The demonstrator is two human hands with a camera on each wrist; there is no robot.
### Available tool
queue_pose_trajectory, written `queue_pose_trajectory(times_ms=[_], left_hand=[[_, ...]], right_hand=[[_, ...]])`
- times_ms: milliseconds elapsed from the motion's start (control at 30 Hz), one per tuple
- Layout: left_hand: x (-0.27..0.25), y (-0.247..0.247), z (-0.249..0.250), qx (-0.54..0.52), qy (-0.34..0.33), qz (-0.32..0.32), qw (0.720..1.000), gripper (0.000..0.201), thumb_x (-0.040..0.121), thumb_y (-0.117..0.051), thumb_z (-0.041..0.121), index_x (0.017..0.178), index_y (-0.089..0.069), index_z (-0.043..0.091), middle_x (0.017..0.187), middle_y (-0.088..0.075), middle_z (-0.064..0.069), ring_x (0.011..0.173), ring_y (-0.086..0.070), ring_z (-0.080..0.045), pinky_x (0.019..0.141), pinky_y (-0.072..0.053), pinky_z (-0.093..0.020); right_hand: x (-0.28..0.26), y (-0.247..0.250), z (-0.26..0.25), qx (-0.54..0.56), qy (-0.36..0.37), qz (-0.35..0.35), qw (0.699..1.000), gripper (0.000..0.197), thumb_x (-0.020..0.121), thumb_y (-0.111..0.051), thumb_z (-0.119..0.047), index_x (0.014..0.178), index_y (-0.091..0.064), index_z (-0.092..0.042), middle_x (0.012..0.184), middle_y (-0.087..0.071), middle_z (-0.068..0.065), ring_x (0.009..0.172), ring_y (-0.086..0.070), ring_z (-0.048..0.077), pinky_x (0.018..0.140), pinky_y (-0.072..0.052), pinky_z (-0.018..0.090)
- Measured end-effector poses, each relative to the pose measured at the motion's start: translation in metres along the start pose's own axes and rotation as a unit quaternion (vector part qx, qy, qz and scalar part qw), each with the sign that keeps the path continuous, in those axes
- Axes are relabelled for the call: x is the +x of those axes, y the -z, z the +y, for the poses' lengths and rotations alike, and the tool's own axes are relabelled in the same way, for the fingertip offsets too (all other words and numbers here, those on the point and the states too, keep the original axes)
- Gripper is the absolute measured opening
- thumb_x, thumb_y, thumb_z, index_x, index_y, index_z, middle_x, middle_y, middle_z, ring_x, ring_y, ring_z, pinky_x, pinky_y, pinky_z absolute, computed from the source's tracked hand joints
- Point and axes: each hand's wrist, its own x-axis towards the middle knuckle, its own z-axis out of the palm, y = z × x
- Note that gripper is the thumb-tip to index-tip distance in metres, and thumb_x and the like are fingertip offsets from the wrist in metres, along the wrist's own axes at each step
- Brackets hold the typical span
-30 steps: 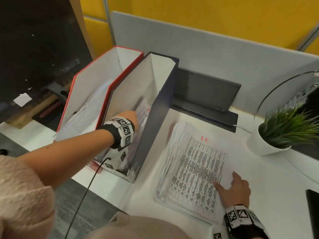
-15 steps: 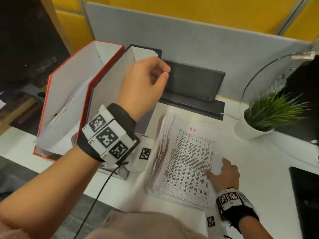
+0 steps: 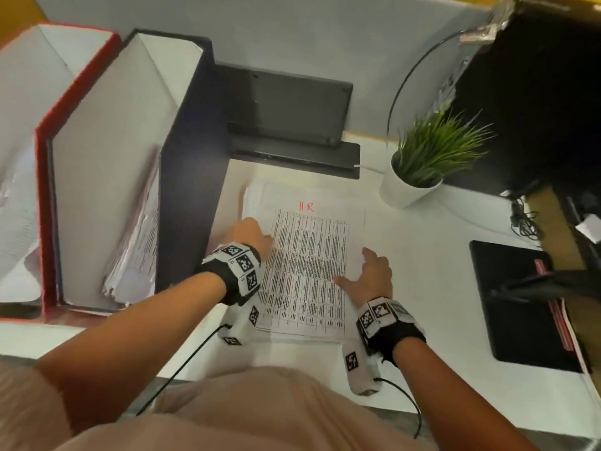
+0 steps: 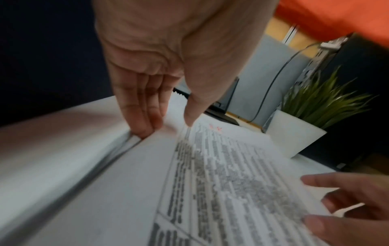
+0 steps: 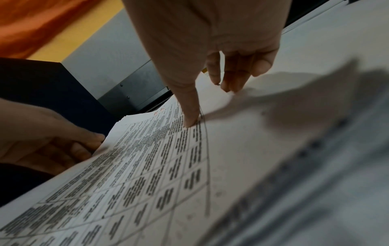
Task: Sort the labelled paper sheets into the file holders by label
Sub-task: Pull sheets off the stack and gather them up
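Observation:
A stack of printed sheets lies on the white desk; its top sheet point(image 3: 309, 265) carries a red "HR" label. My left hand point(image 3: 257, 234) is at the stack's left edge. In the left wrist view its fingers point(image 4: 145, 123) tuck under the top sheet's edge point(image 4: 160, 143) with the thumb on top, and that edge is raised a little. My right hand point(image 3: 369, 270) rests on the sheet's right side, its thumb point(image 5: 190, 119) pressing the print and its other fingers on the desk. A navy file holder point(image 3: 192, 151) and a red one point(image 3: 44, 196), both holding papers, stand to the left.
A potted green plant point(image 3: 429, 157) stands at the back right. A dark flat device point(image 3: 286, 109) leans on the grey partition behind the stack. A black folder point(image 3: 520, 304) lies at the right, and a black tower point(image 3: 546, 92) fills the far right corner.
My left hand came up out of the navy holder, swung right and dropped to the stack's left edge, taking hold of the top sheet. The right hand stayed on the stack.

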Motion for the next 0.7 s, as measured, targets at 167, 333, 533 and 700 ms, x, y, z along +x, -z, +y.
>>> queue_pose_trajectory(times_ms=[167, 333, 533, 700], left_hand=[[0.004, 0.001, -0.002, -0.048, 0.006, 0.03, 0.998, 0.037, 0.078, -0.071, 0.039, 0.075, -0.064, 0.003, 0.077, -0.067, -0.016, 0.065, -0.062, -0.027, 0.053, -0.045, -0.027], [-0.003, 0.0, -0.001, -0.057, -0.03, 0.062, 0.996, 0.035, 0.087, -0.063, 0.026, 0.057, -0.051, 0.01, 0.063, -0.055, -0.006, 0.067, -0.062, -0.028, 0.058, -0.05, -0.031], [-0.021, 0.003, -0.001, 0.033, -0.12, 0.134, 0.983, 0.035, 0.096, -0.046, 0.031, 0.082, -0.067, 0.008, 0.075, -0.058, -0.006, 0.069, -0.059, -0.026, 0.057, -0.039, -0.029], [-0.025, 0.0, -0.013, -0.161, -0.246, 0.158, 0.943, 0.023, 0.092, -0.053, 0.006, 0.11, -0.067, 0.005, 0.096, -0.068, -0.01, 0.084, -0.062, -0.022, 0.077, -0.049, -0.027]], right_hand=[[-0.001, 0.002, 0.0, 0.005, -0.003, -0.008, 1.0, 0.091, 0.073, -0.076, -0.039, 0.144, -0.025, -0.014, 0.138, -0.034, 0.012, 0.129, -0.036, 0.028, 0.107, -0.036, 0.044], [-0.006, 0.003, -0.005, -0.006, 0.049, 0.036, 0.998, 0.092, 0.072, -0.079, -0.03, 0.144, -0.024, -0.017, 0.134, -0.031, 0.011, 0.127, -0.032, 0.027, 0.106, -0.035, 0.038], [-0.003, 0.001, -0.015, 0.112, 0.099, -0.047, 0.988, 0.083, 0.077, -0.068, 0.003, 0.144, -0.024, -0.019, 0.132, -0.034, 0.011, 0.122, -0.041, 0.023, 0.108, -0.037, 0.037], [-0.002, 0.005, -0.015, 0.223, 0.041, -0.026, 0.974, 0.087, 0.075, -0.073, -0.002, 0.144, -0.023, -0.019, 0.129, -0.04, 0.015, 0.093, -0.052, 0.019, 0.083, -0.046, 0.025]])
